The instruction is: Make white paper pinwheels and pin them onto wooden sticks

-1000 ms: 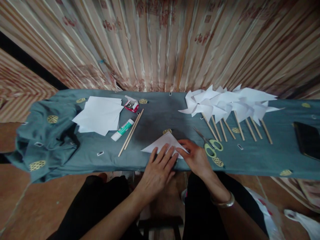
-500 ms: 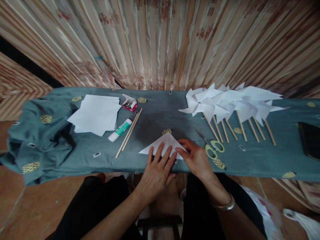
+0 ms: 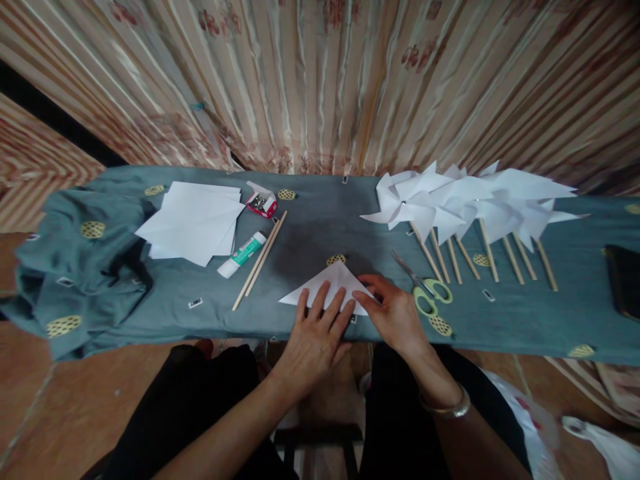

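Note:
A white sheet of paper (image 3: 334, 275), folded into a triangle, lies on the cloth-covered table in front of me. My left hand (image 3: 316, 333) rests on it with fingers spread flat, pressing its lower edge. At its right corner, my right hand (image 3: 393, 312) pinches the paper between thumb and fingers. Just right of that hand lie scissors with green handles (image 3: 425, 293). To the left are two wooden sticks (image 3: 260, 260), a glue stick (image 3: 243, 255) and an open red box of metal pins (image 3: 262, 203).
Loose white paper sheets (image 3: 193, 220) are stacked at the left, beside bunched cloth (image 3: 95, 260). Several paper pinwheels (image 3: 470, 203) on wooden sticks lie overlapping at the back right. A dark phone-like object (image 3: 624, 280) sits at the far right. Behind the table hangs a curtain (image 3: 310, 87).
The view has shifted slightly. Both hands stay in nearly the same place on the folded paper, the left flat and the right pinching its corner.

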`<state>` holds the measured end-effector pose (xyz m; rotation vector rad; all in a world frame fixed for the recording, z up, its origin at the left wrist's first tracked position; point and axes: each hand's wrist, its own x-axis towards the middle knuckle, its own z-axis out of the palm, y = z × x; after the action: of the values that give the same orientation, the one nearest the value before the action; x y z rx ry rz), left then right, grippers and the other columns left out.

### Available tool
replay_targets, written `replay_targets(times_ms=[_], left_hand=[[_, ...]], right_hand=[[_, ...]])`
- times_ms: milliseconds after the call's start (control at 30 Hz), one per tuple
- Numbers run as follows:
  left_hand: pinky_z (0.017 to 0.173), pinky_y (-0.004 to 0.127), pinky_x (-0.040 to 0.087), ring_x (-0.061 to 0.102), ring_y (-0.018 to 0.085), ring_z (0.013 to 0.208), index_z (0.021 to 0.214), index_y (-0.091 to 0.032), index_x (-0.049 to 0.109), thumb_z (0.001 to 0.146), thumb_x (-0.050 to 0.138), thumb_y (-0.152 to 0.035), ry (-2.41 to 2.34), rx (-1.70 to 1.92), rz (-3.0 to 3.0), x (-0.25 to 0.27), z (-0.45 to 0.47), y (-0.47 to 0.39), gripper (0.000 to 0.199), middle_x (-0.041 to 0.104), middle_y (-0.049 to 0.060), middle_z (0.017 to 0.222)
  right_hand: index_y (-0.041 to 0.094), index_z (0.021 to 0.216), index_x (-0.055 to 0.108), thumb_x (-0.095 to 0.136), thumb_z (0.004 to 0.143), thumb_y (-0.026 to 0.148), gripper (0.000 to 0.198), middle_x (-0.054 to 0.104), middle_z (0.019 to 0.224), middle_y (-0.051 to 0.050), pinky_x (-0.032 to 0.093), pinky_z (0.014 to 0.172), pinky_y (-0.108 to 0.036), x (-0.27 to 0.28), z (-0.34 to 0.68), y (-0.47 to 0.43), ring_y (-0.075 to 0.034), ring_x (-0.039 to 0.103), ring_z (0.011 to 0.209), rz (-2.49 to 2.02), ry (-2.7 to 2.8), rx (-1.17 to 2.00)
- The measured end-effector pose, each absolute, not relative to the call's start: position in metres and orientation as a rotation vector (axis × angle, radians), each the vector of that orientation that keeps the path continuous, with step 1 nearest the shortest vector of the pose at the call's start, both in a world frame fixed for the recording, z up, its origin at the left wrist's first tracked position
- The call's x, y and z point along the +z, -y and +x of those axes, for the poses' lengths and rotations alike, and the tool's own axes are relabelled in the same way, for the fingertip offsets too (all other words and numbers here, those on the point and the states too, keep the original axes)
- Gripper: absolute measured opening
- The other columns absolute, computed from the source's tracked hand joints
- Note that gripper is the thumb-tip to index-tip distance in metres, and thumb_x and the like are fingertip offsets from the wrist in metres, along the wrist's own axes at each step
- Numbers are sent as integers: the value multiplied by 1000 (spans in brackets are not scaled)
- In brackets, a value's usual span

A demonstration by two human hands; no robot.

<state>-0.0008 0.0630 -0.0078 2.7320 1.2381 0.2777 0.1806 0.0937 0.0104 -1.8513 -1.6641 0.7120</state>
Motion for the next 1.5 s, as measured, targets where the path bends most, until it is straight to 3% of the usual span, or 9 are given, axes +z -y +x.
replay_targets(times_ms=[533, 700, 867, 1267, 1500], left_hand=[[115, 64, 19, 23, 40, 146, 150, -18, 32, 91, 53, -46, -1231, 197, 2719, -7, -1, -64, 68, 35, 11, 157], [114, 65, 21, 26, 41, 144, 149, -18, 34, 88, 58, -48, -1217, 203, 2715, -5, -1, -65, 71, 36, 11, 156], [114, 65, 21, 26, 41, 145, 147, -18, 36, 88, 59, -46, -1214, 210, 2727, -6, -1, -65, 70, 36, 12, 156], [115, 62, 23, 25, 41, 145, 148, -16, 36, 88, 59, -47, -1207, 169, 2753, -7, -6, -67, 71, 36, 14, 156], [113, 55, 32, 26, 41, 145, 145, -8, 38, 86, 63, -28, -1326, 276, 2757, -13, -40, -64, 67, 36, 22, 153]], right_hand=[[20, 107, 69, 56, 89, 38, 29, 75, 84, -7, 53, 63, -32, 6, 180, -88, -23, 70, 70, -1851, 1791, 513], [14, 119, 62, 54, 92, 40, 39, 73, 100, -12, 55, 79, -39, 4, 184, -79, -27, 69, 88, -1766, 1861, 377], [10, 129, 55, 53, 93, 42, 48, 63, 124, -19, 49, 96, -48, 2, 184, -69, -32, 58, 113, -1718, 1946, 245], [15, 134, 52, 51, 94, 45, 50, 57, 134, -17, 44, 104, -52, -12, 191, -64, -32, 51, 125, -1640, 1944, 324], [19, 135, 52, 51, 94, 47, 50, 53, 138, -17, 41, 107, -54, -15, 204, -58, -32, 48, 128, -1662, 1926, 287]])
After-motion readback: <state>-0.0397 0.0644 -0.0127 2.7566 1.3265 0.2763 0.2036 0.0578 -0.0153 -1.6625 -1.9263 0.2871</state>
